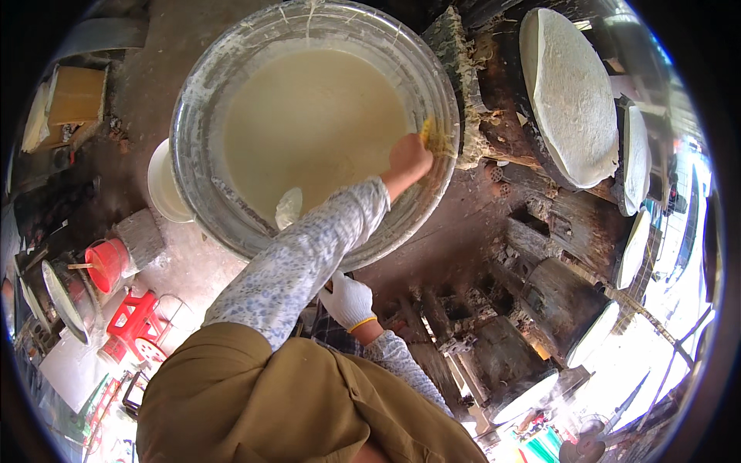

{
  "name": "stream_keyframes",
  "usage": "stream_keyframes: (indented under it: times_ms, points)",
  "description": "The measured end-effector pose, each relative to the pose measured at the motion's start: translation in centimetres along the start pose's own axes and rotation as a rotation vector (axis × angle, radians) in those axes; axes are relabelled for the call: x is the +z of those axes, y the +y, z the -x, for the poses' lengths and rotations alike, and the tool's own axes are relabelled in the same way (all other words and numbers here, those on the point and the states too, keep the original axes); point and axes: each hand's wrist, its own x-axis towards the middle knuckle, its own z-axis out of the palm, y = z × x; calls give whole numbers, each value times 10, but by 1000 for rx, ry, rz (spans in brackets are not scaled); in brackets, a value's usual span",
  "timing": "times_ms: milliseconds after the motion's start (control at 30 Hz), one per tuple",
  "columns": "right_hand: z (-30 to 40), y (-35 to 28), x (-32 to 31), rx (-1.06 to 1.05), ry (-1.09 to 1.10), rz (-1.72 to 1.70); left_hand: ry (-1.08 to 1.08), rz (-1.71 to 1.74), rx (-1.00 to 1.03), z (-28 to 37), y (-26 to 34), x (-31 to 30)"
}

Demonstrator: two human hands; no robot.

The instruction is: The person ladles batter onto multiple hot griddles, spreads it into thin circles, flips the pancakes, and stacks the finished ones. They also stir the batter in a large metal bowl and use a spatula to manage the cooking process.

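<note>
A wide metal basin stands before me, with cloudy, off-white liquid inside. My left hand, bare below a floral sleeve, reaches across to the basin's right inner wall. It is closed around a yellow object, blurred and mostly hidden by the fingers. My right hand wears a white knit glove with a yellow cuff and sits near my body, just outside the basin's near rim. Its fingers are curled by something dark, partly hidden. Inside the near-left wall lie a crusted stick and a pale, rounded scoop-like piece.
A white bucket stands against the basin's left side. Farther left are a red bucket and a red plastic stool. Soot-stained stoves line the right, several topped by round white covers. A fan stands lower right.
</note>
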Motion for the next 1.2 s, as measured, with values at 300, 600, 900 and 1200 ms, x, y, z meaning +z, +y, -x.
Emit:
stream_keyframes:
  times_ms: [300,600,900,1200]
  points:
    - [1,-3,0,19,18,-3,-141,382,-109,-113,-37,-72]
    - [-2,-1,-10,38,-71,-51,55,-458,368,-78,-33,-251]
    - [-2,-3,-8,70,-87,-92,7,-971,1150,-109,-28,-202]
    - [2,-9,6,139,70,-159,-16,-1043,1275,-187,-20,-92]
